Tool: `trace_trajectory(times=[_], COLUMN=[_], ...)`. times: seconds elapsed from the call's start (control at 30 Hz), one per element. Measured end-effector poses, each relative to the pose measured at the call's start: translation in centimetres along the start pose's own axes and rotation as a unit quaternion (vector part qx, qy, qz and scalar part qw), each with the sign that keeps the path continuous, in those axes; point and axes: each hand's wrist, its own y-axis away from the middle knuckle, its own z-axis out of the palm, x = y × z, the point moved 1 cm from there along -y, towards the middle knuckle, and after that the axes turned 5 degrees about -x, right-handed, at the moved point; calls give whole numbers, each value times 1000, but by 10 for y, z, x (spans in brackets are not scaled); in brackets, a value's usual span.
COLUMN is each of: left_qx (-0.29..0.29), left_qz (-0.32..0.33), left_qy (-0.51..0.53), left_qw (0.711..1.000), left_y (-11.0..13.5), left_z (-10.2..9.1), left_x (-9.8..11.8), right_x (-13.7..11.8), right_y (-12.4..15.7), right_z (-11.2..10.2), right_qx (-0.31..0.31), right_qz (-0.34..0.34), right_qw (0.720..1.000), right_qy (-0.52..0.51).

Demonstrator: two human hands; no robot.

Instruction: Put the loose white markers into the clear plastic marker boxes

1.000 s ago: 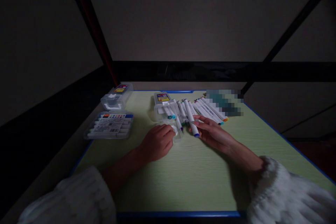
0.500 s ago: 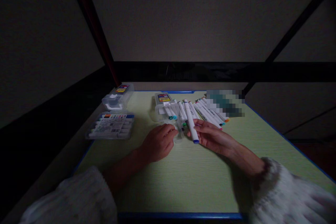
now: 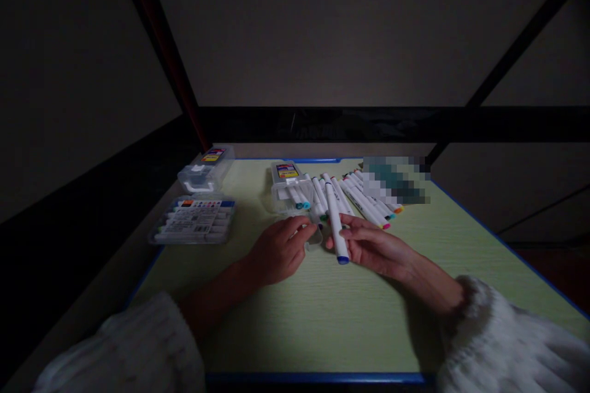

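Note:
My right hand (image 3: 375,249) pinches a white marker (image 3: 338,227) between thumb and fingers. Its dark blue end tilts down toward me, and it lies across the view of other markers. My left hand (image 3: 279,252) is closed, its fingertips on a transparent flap (image 3: 314,239) in front of a clear plastic marker case (image 3: 282,196). The fingers partly hide that flap. Inside the case are white markers with teal ends (image 3: 300,204). Just behind my right hand, several loose white markers (image 3: 364,199) lie in a pile, with ends of different colours.
A second clear case (image 3: 196,181) with a white handle stands at the table's back left. Nearer me lies a flat clear case filled with markers (image 3: 193,224). A pixelated dark green patch (image 3: 394,181) covers the back right. Blue edging (image 3: 318,377) borders the pale green table.
The marker in my right hand has come slightly toward me, its blue end now lower. My left fingertips have shifted a little to the right over the transparent flap.

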Motion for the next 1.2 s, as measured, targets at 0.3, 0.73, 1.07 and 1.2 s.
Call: trace_trajectory(times=[0.3,0.73,1.07,1.2], left_qx=[17,-7,18,15], left_qz=[24,60,95,96], left_qy=[-8,-30,-36,-29], left_qw=[1000,998,995,995], left_y=[0,-3,0,0], left_z=[-1,-3,1,1], left_x=[1,2,3,2], right_x=[4,8,13,14], right_y=[2,4,3,2], right_z=[4,7,5,5], right_qx=[-44,-133,-163,-155], right_qz=[32,70,82,81], right_qw=[998,988,982,984], right_qy=[-15,42,45,33])
